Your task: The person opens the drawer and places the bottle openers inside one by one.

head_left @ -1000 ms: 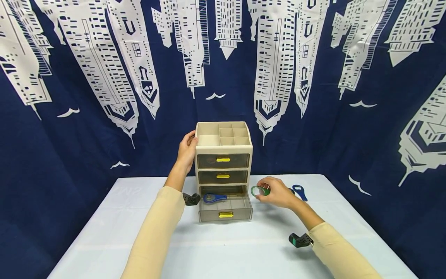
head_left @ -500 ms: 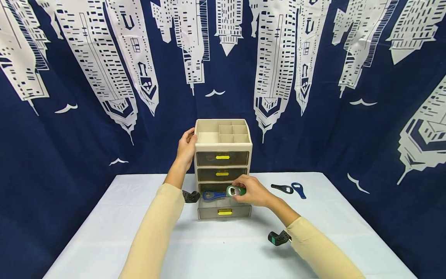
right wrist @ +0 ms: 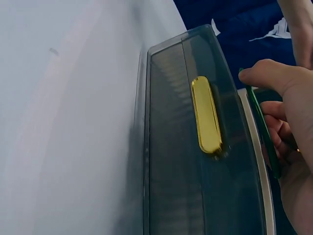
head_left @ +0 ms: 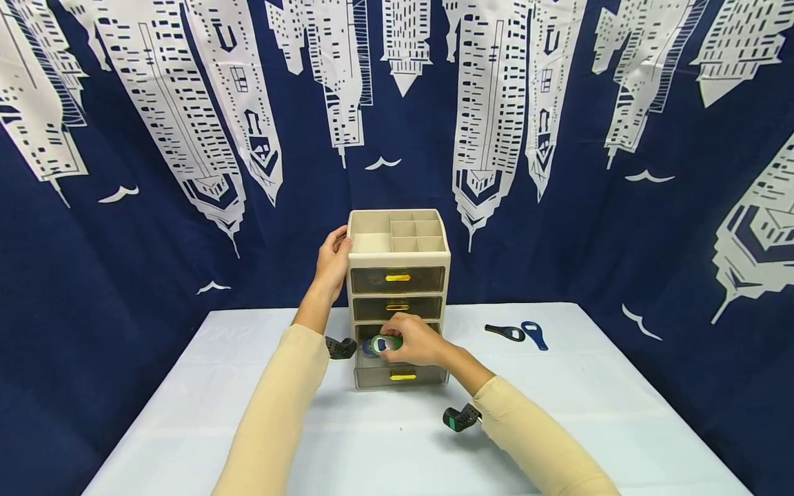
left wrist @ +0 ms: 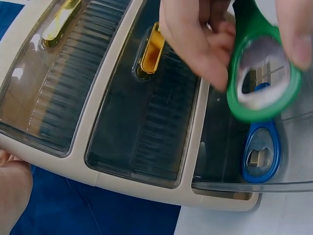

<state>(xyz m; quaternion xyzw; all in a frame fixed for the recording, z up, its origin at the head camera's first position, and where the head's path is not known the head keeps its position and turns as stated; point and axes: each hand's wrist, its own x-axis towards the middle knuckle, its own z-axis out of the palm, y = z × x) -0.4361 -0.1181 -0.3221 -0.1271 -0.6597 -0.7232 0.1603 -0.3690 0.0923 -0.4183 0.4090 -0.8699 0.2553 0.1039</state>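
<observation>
A beige drawer cabinet point(head_left: 399, 259) stands at the back of the table, its bottom drawer point(head_left: 372, 377) pulled out. My left hand point(head_left: 333, 258) holds the cabinet's upper left side. Over the open drawer, my right hand point(head_left: 414, 339) pinches a green bottle opener point(left wrist: 239, 105) between thumb and fingers. A blue bottle opener point(left wrist: 276, 149) lies inside the drawer, beneath the green one and partly hidden by it in the head view. In the right wrist view the green opener shows edge-on, behind the drawer's yellow handle point(right wrist: 207, 115).
To the right of the cabinet, a black bottle opener point(head_left: 505, 333) and another blue bottle opener point(head_left: 535, 335) lie on the white table point(head_left: 248, 406). Two upper drawers point(head_left: 366, 280) are closed. A dark blue curtain point(head_left: 409, 172) hangs behind.
My right hand has carried the green bottle opener leftward from beside the cabinet to above the open drawer. My left hand has stayed on the cabinet's side.
</observation>
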